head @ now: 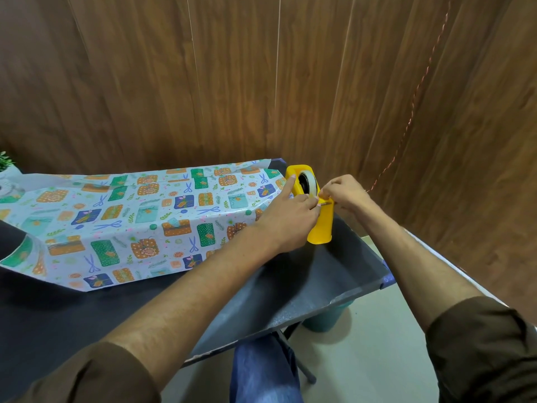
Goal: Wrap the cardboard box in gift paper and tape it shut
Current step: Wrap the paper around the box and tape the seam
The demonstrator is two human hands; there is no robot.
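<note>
While both hands work at the dispenser (pixel 312 205), the box (pixel 145 216) lies at about nine o'clock from them on the dark worktop (pixel 305 286), fully draped in paper (pixel 87 205). Nothing of the cardboard shows. The paper is pale blue-white and glossy, printed with small gift boxes in orange, green, teal and navy, along with blue scissors, orange slices, green sprigs and round dots. It follows a long, low block shape, with a flat top and a sloping front face, and its loose edge spreads out over the worktop toward seven o'clock. At the right end the paper folds in toward the hands. No writing or brand can be read on the paper or the dispenser.

The dispenser is yellow plastic and stands at the box's right end, at roughly one o'clock on the worktop, with a roll of pale tape (pixel 308 178) seated in its upper part.

The left hand (pixel 286 219) rests against the dispenser's near side, forefinger stretched up to the roll's housing, the grip of thumb and other fingers pinched at the tape end by the cutter. The right hand (pixel 345 193) meets it from three o'clock, its grip also pinched on that tape end, fingertips nearly touching the left's.

A plant (pixel 5 161) shows at the far left edge. Behind everything stands a wood-grain wall (pixel 261 82).
</note>
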